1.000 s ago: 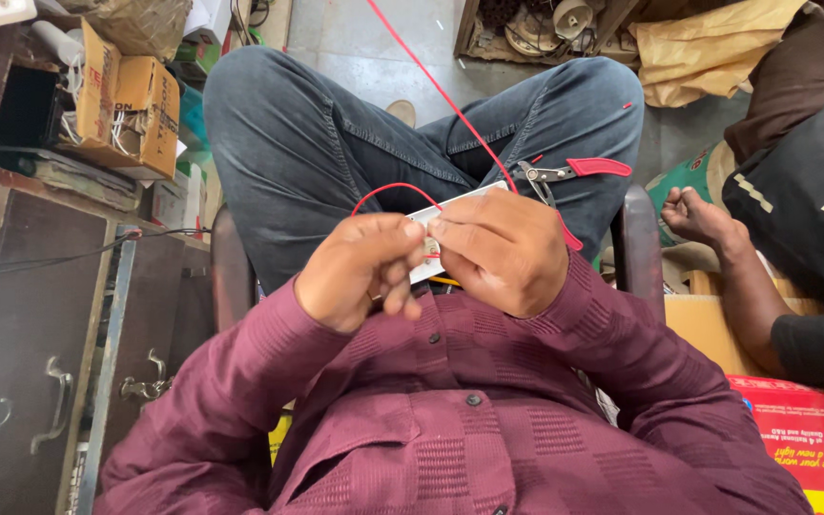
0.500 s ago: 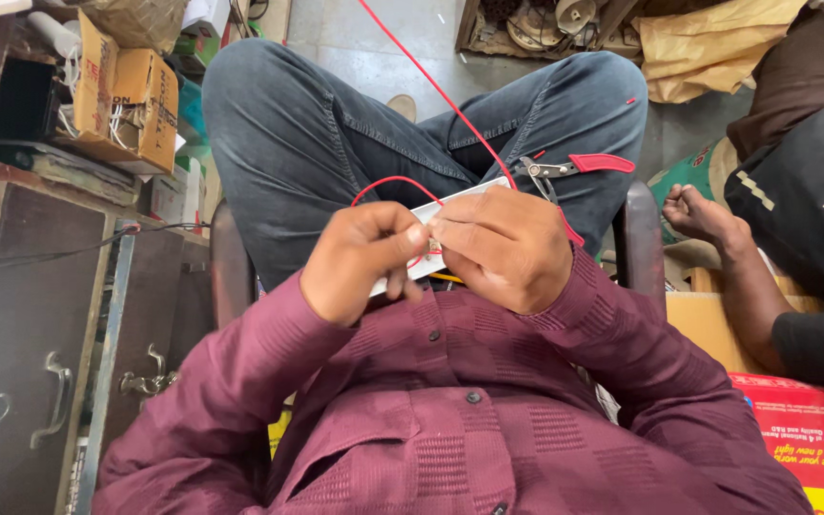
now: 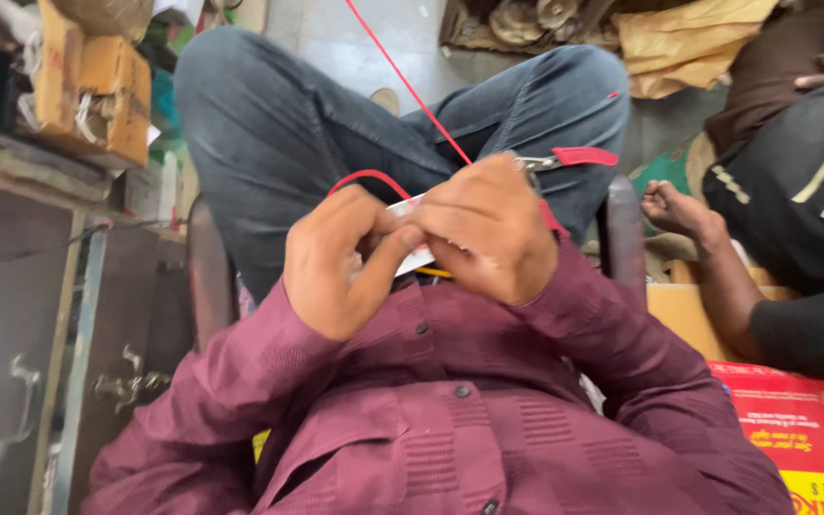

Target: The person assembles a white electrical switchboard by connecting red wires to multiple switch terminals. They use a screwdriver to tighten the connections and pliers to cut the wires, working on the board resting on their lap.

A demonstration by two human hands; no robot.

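Head view: my left hand (image 3: pixel 340 262) and right hand (image 3: pixel 488 229) both pinch a small white board (image 3: pixel 419 257) above my lap. A red wire (image 3: pixel 402 81) loops from it across my jeans (image 3: pixel 278 133).

from my remote feed i see a stack of worn cardboard boxes (image 3: pixel 88 91) on a shelf edge at the upper left. under them stands a dark metal cabinet (image 3: pixel 11 381) with curved handles, running down the left edge. a pale concrete floor (image 3: pixel 336 38) shows at the top centre. a crumpled tan sack (image 3: pixel 689 43) lies at the upper right, next to brown round parts in a tray (image 3: pixel 517 21). another person's forearm (image 3: pixel 717 277) comes in from the right, their hand resting near the chair's armrest (image 3: pixel 627 238). a red and yellow printed carton (image 3: pixel 803 429) fills the lower right corner.
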